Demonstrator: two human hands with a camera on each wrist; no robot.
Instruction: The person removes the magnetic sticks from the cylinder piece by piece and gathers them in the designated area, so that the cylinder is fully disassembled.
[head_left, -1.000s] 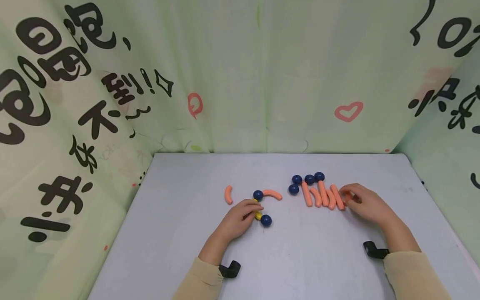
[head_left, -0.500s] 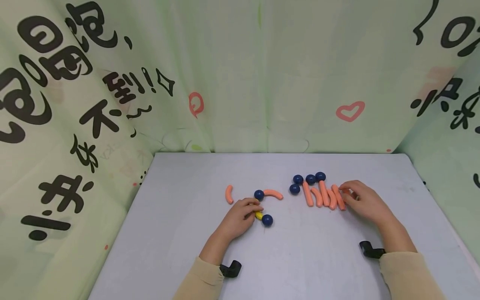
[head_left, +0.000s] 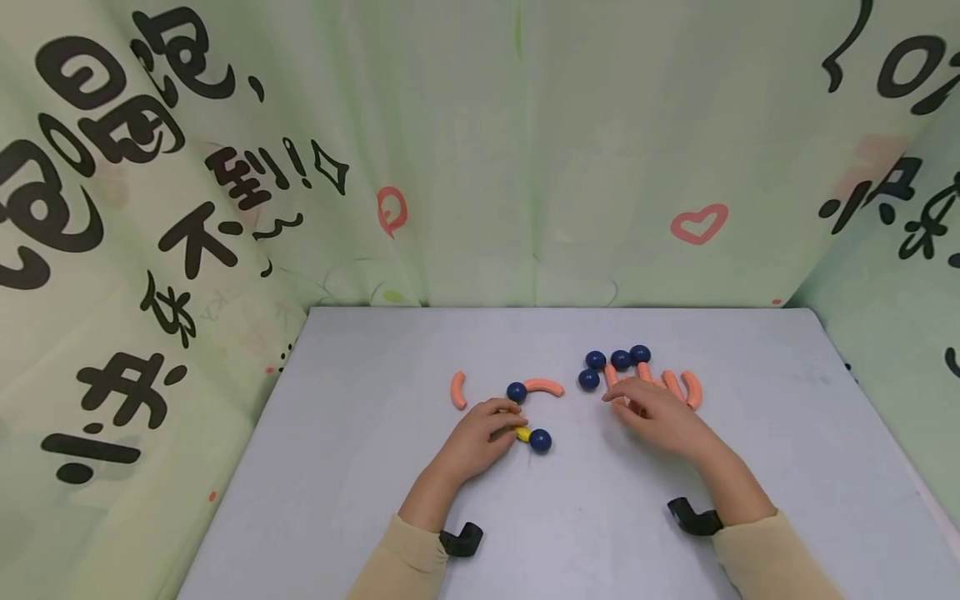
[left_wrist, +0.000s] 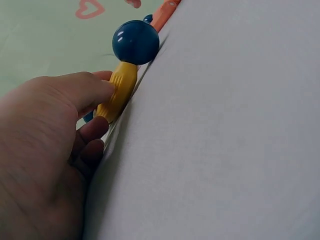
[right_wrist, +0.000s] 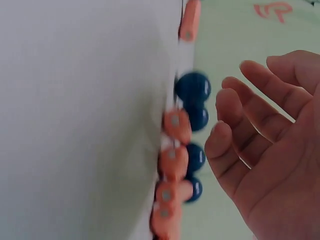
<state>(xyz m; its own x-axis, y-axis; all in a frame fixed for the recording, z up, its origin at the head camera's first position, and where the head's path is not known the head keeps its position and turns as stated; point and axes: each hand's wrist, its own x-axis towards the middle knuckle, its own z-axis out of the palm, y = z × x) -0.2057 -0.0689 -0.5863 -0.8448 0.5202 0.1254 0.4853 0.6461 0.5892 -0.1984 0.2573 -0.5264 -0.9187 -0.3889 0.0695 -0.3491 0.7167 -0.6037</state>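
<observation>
My left hand pinches a ribbed yellow rod between thumb and fingers, low over the table. A dark blue ball touches the rod's near end. Another blue ball lies at its far side, with a curved orange rod against it. My right hand hovers with loosely bent fingers over a row of orange rods, partly hiding them in the head view. Nothing is between its fingers in the right wrist view. A curved orange rod ends the row.
Several blue balls sit at the upper left of the orange row. One curved orange rod lies alone left of my left hand. The white table meets a printed curtain at its back edge.
My right hand has left the curved orange rod at the row's right end and moved left across the row. The near blue ball by my left hand has shifted slightly right.
</observation>
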